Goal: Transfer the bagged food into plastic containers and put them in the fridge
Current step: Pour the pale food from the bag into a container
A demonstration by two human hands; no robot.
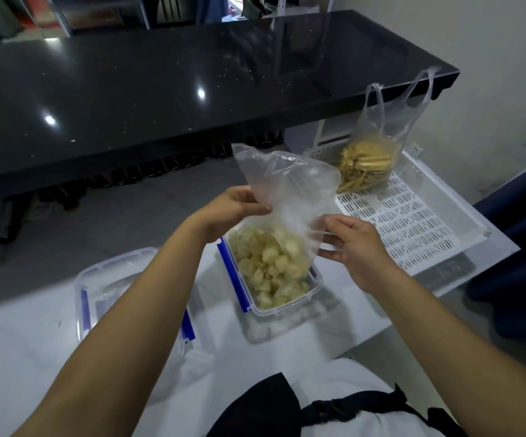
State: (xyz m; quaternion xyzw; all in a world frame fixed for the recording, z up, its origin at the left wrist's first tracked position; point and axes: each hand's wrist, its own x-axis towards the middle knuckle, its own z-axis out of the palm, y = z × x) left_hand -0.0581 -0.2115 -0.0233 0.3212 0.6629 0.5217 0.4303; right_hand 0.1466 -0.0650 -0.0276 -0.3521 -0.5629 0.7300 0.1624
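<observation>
Hands, left [233, 206] and right [354, 247], pinch clear bag [290, 190] above filled container [274, 272].

Open white tabletop [287, 351] between the two clear plastic containers. Right side's crowded: white slotted tray [413, 222], clear bag of yellow strips [369, 165].

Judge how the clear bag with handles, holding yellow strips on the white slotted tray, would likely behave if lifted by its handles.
The handled bag looks like thin film, so it would probably sag and swing. Its yellow strips sit loosely piled at the bottom, so they would likely shift. It seems light for its size, being only partly filled.
</observation>
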